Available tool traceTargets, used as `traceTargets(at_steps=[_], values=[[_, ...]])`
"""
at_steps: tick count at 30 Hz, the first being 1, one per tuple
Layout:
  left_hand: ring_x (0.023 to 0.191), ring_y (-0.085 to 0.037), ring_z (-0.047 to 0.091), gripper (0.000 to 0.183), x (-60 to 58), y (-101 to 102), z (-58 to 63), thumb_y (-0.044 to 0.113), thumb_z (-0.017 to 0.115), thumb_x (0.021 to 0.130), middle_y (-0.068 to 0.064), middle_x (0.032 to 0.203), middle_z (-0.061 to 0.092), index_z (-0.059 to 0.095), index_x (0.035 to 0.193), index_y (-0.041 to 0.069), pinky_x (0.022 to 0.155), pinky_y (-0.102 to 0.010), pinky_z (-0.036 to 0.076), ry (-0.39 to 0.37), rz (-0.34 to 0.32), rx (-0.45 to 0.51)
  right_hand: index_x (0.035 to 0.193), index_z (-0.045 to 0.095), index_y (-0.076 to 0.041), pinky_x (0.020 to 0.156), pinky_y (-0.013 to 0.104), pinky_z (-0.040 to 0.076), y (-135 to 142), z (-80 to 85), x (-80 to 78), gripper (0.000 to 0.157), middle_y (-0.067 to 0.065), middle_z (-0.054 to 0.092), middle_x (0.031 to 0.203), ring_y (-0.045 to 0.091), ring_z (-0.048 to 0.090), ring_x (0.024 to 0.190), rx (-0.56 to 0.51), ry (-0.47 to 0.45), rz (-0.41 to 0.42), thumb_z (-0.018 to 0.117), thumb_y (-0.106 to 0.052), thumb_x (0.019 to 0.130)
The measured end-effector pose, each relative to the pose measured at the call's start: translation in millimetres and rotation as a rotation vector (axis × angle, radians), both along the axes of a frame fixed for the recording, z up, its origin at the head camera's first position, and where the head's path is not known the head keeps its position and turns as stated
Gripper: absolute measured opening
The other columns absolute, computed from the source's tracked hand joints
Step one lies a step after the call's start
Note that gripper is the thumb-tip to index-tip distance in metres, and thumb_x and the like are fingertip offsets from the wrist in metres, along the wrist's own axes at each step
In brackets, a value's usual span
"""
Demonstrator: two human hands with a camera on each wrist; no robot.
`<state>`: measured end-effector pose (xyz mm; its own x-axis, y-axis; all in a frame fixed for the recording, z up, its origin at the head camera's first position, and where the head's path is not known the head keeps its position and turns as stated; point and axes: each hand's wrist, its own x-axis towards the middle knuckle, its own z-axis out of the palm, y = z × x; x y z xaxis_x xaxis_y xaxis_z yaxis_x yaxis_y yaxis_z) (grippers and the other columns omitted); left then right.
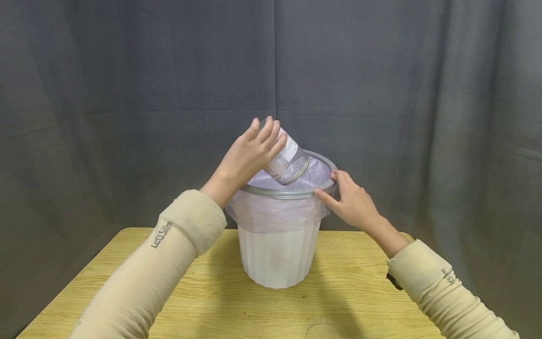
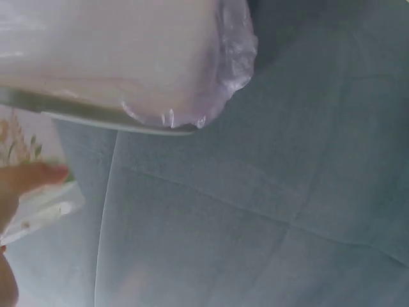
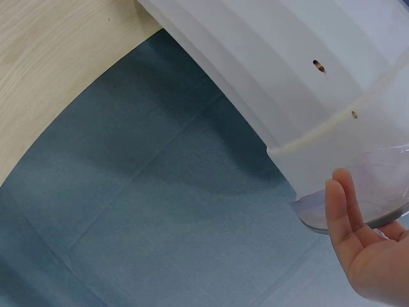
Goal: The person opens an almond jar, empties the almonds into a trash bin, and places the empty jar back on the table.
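Note:
My left hand (image 1: 256, 146) holds a clear jar (image 1: 296, 165) tilted over a white waste bin (image 1: 279, 259), its lower end pointing down and right inside the rim (image 1: 292, 193). On the jar is a white label (image 1: 289, 147); floral print shows on it in the left wrist view, where a finger (image 2: 38, 176) presses its side. The bin stands upright with a pale purple liner bag (image 1: 275, 214) folded over its top. At the bin's right side my right hand (image 1: 353, 200) touches the rim, fingers fairly straight along the outside in the right wrist view.
The bin stands on a yellow wood-grain table (image 1: 195, 292). A clear round object (image 1: 325, 328) lies at the table's near edge, partly cut off. Behind the table hangs a dark grey curtain (image 1: 169, 70).

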<state>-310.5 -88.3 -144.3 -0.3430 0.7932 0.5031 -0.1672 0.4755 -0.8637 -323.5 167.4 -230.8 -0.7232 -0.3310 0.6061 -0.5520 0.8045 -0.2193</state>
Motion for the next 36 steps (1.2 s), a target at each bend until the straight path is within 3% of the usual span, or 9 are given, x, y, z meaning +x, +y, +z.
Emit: traceTargets(at_steps=[5, 11, 18, 22, 32, 36], values=[[0.117, -0.028, 0.038, 0.053, -0.6, -5, 3.0, 0.009, 0.061, 0.080, -0.013, 0.124, 0.047, 0.044, 0.130, 0.011, 0.094, -0.041, 0.028, -0.111, -0.041, 0.087, 0.129, 0.035, 0.005, 0.075, 0.047, 0.045, -1, 0.5, 1.4, 0.071, 0.017, 0.045, 0.126, 0.035, 0.053, 0.099, -0.011, 0.001, -0.002, 0.048, -0.051, 0.086], [0.115, -0.030, 0.040, 0.061, -0.4, -16, 3.9, 0.004, 0.068, 0.072, -0.015, 0.122, 0.048, 0.045, 0.129, 0.007, 0.094, -0.043, 0.029, -0.274, -0.104, 0.262, 0.129, 0.033, 0.005, 0.078, 0.047, 0.044, -1, 0.9, 2.6, 0.071, 0.018, 0.044, 0.127, 0.036, 0.052, 0.101, -0.013, -0.020, 0.000, 0.047, -0.050, 0.086], [0.113, -0.031, 0.039, 0.081, 6.1, -25, 2.8, 0.024, 0.078, 0.063, -0.016, 0.123, 0.046, 0.039, 0.131, 0.005, 0.092, -0.047, 0.028, -0.459, -0.134, 0.524, 0.130, 0.033, 0.005, 0.076, 0.047, 0.044, -1, 2.0, 3.8, 0.071, 0.018, 0.043, 0.128, 0.036, 0.053, 0.099, -0.008, -0.019, 0.009, 0.046, -0.050, 0.087], [0.112, -0.031, 0.040, 0.082, 8.3, -25, 1.5, 0.024, 0.077, 0.062, -0.016, 0.122, 0.046, 0.038, 0.132, 0.005, 0.088, -0.047, 0.029, -0.518, -0.198, 0.641, 0.130, 0.032, 0.006, 0.076, 0.047, 0.044, 0, 2.5, 4.2, 0.072, 0.019, 0.043, 0.128, 0.036, 0.054, 0.098, -0.006, -0.022, 0.010, 0.046, -0.051, 0.087], [0.109, -0.029, 0.042, 0.086, 10.5, -19, 0.5, 0.029, 0.075, 0.061, -0.014, 0.120, 0.049, 0.035, 0.132, -0.001, 0.082, -0.042, 0.031, -0.595, -0.270, 0.751, 0.129, 0.032, 0.006, 0.081, 0.048, 0.042, 1, 1.7, 4.6, 0.071, 0.020, 0.043, 0.128, 0.037, 0.051, 0.103, -0.009, -0.022, 0.006, 0.046, -0.050, 0.087], [0.108, -0.030, 0.043, 0.084, 11.3, -17, -0.8, 0.031, 0.076, 0.060, -0.016, 0.120, 0.049, 0.039, 0.126, -0.005, 0.083, -0.041, 0.033, -0.646, -0.327, 0.862, 0.129, 0.032, 0.006, 0.079, 0.048, 0.043, 0, 1.5, 4.5, 0.071, 0.020, 0.043, 0.127, 0.037, 0.052, 0.102, -0.009, -0.016, 0.003, 0.046, -0.050, 0.087]])
